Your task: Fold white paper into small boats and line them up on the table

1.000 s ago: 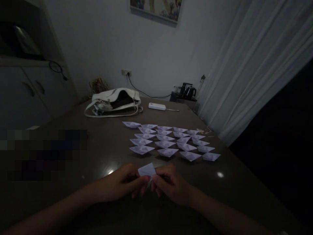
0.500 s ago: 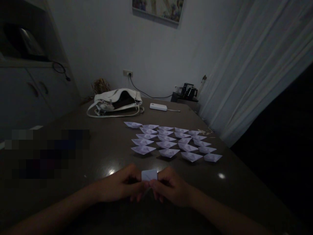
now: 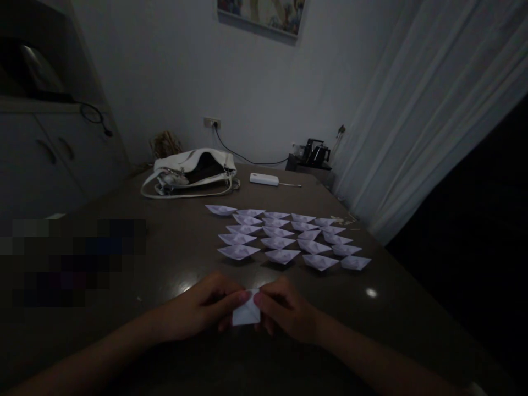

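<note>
A small piece of folded white paper (image 3: 246,312) is pinched between my two hands above the near part of the table. My left hand (image 3: 202,308) is closed on its left side, thumb on the upper edge. On the other side my right hand (image 3: 289,311) grips it the same way, and the two thumb tips nearly meet. The fingers behind the paper are partly hidden. Just beyond my hands stand several folded paper boats (image 3: 280,256) in rough rows.
The dark table (image 3: 173,231) carries a white handbag (image 3: 193,168) at the back left and a white power bank (image 3: 264,179) with a short cable. Small scraps (image 3: 344,220) lie by the right edge. A black kettle (image 3: 319,154) stands beyond, near the white curtain (image 3: 383,137). A blurred-out patch covers the left.
The folded paper has tilted, and its face now hangs below my thumbs instead of standing above them. Both thumbs have shifted up to its top edge. The view has turned slightly right.
</note>
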The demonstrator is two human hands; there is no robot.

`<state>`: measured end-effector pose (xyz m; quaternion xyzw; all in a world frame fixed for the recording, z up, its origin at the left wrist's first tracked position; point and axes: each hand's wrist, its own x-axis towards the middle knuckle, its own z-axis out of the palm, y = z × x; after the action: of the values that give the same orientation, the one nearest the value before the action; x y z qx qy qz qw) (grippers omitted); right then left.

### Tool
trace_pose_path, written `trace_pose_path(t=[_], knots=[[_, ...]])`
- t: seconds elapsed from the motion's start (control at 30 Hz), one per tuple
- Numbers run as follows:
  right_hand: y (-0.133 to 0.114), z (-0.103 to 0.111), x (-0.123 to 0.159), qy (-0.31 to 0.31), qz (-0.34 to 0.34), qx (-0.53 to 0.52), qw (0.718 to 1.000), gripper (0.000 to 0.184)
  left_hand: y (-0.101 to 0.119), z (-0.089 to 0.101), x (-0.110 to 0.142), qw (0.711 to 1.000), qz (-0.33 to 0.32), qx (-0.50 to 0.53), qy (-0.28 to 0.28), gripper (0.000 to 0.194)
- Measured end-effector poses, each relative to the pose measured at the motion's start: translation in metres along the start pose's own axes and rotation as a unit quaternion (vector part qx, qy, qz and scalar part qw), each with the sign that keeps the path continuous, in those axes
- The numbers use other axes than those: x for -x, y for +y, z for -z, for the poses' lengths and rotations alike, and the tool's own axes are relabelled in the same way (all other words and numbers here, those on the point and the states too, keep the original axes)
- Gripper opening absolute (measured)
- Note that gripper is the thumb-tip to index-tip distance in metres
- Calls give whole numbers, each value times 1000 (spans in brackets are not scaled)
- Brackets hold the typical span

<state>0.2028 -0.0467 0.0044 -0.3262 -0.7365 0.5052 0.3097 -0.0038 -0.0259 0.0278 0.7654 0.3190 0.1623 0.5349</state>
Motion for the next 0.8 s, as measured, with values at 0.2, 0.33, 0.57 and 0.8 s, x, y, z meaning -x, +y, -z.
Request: trace_pose_path(t=[0.2,0.33,0.57,0.8], knots=[[-9,1,-1,18,7,16,1000,44,-1,-2,1,1000,28,6,12,48],[-7,0,-1,33,1,5,999,44,-4,1,-4,1000,-24,-7,19,42],[-4,2,-3,58,14,-18,998,36,-6,7,-12,995,-49,28,85,38],[-5,1,-4,81,23,-13,996,22,-13,10,-16,991,-24,75,106,42]])
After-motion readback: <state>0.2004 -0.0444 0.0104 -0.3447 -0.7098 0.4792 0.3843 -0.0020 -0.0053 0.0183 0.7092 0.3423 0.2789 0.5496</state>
